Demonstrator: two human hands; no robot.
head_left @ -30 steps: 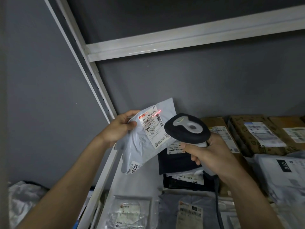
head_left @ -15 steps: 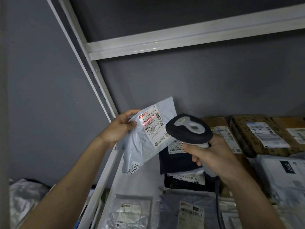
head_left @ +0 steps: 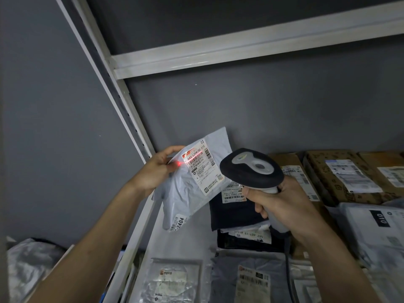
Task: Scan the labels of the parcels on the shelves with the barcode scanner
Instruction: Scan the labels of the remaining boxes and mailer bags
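Note:
My left hand (head_left: pixel 156 170) pinches the upper left corner of a pale grey poly-bag parcel (head_left: pixel 185 193) and holds it up above the shelf. Its white shipping label (head_left: pixel 203 169) faces me, tilted. My right hand (head_left: pixel 282 202) grips the handle of the black-and-grey barcode scanner (head_left: pixel 251 168), whose head points left at the label. A red scan line (head_left: pixel 190 157) runs across the label's top barcode and ends in a bright dot on my left fingertips.
Below lie dark parcels (head_left: pixel 236 213) with white labels, flat grey bags (head_left: pixel 251 278) and a clear bag (head_left: pixel 172 281). Brown cardboard boxes (head_left: pixel 341 176) line the back right. A white shelf upright (head_left: pixel 122 101) and beam (head_left: pixel 240 51) frame the grey wall.
The red scan line has slid from the label's right part to its upper left edge and onto my left fingers. Both hands and the parcel have barely shifted.

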